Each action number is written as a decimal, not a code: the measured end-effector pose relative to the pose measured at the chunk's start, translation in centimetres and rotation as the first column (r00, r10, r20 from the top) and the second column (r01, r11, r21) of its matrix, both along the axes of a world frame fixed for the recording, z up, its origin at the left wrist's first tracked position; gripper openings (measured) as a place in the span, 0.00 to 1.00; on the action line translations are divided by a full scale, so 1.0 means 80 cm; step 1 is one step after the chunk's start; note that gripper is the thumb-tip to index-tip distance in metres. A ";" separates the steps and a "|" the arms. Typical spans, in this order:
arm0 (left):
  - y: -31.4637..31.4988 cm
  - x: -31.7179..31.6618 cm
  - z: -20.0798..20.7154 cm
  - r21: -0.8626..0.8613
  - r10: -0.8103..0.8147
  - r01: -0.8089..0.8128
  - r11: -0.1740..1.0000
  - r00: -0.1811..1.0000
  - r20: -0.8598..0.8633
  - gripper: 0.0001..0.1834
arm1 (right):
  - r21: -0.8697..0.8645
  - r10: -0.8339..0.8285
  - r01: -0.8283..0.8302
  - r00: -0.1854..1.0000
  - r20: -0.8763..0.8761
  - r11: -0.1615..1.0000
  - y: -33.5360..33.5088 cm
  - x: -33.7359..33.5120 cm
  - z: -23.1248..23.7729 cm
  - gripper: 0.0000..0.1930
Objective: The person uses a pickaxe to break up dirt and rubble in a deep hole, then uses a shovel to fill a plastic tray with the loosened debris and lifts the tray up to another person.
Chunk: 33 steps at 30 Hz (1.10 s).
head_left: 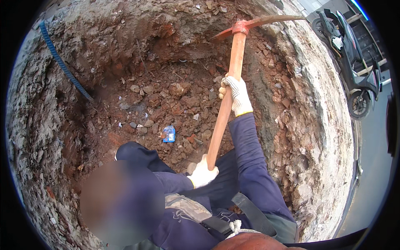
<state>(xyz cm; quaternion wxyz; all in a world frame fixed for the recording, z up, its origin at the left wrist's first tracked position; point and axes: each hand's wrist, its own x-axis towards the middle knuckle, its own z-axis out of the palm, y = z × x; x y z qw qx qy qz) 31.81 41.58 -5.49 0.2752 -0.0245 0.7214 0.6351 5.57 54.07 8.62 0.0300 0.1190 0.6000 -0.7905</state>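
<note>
A pickaxe (225,104) with a long wooden handle and a red-collared metal head slants from my lap up to the far right. Around the lower end of its handle my left hand (203,172), in a white knit glove, is closed. Higher up the shaft my right hand (237,93), gloved in dotted white, wraps the wood. The pickaxe head (241,27) is at the far wall of the dug pit, one point over the rim at the right. Whether the other point touches the soil I cannot tell.
Loose reddish soil and stones (179,89) cover the pit floor, with a crumpled blue wrapper (168,133) among them. A blue ribbed rod (64,64) leans at the left wall. A pale rim (318,116) runs along the right; beyond it stands a dark motorbike (352,54).
</note>
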 end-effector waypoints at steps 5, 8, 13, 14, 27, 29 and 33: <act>0.000 0.010 0.035 0.087 -0.189 0.210 0.974 0.961 -0.203 0.32 | -0.055 -0.052 0.040 0.967 -0.250 0.998 0.025 0.086 0.098 0.22; 0.012 -0.025 0.079 0.235 -0.176 0.250 0.939 0.938 -0.298 0.31 | -0.277 0.136 -0.311 0.850 -0.509 0.909 0.077 0.105 0.180 0.24; 0.012 -0.061 0.111 0.320 -0.062 0.145 0.936 0.965 -0.256 0.26 | -0.125 0.452 -0.632 0.663 -0.597 0.765 0.098 0.067 0.231 0.26; 0.006 -0.047 0.100 0.287 -0.050 0.093 0.953 0.987 -0.154 0.26 | -0.208 0.415 -0.612 0.711 -0.567 0.763 0.081 0.050 0.203 0.26; -0.017 0.025 0.011 0.197 -0.120 0.169 0.966 0.964 -0.236 0.23 | -0.116 -0.082 0.063 0.982 -0.169 0.991 0.020 0.111 0.077 0.20; -0.014 -0.012 0.059 0.213 -0.223 0.258 0.942 0.959 -0.173 0.19 | -0.299 0.070 -0.197 0.919 -0.388 0.934 0.071 0.123 0.120 0.20; 0.019 -0.077 0.097 0.304 -0.070 0.206 0.930 0.913 -0.403 0.17 | 0.012 0.478 -0.613 0.604 -0.638 0.790 0.125 0.112 0.245 0.22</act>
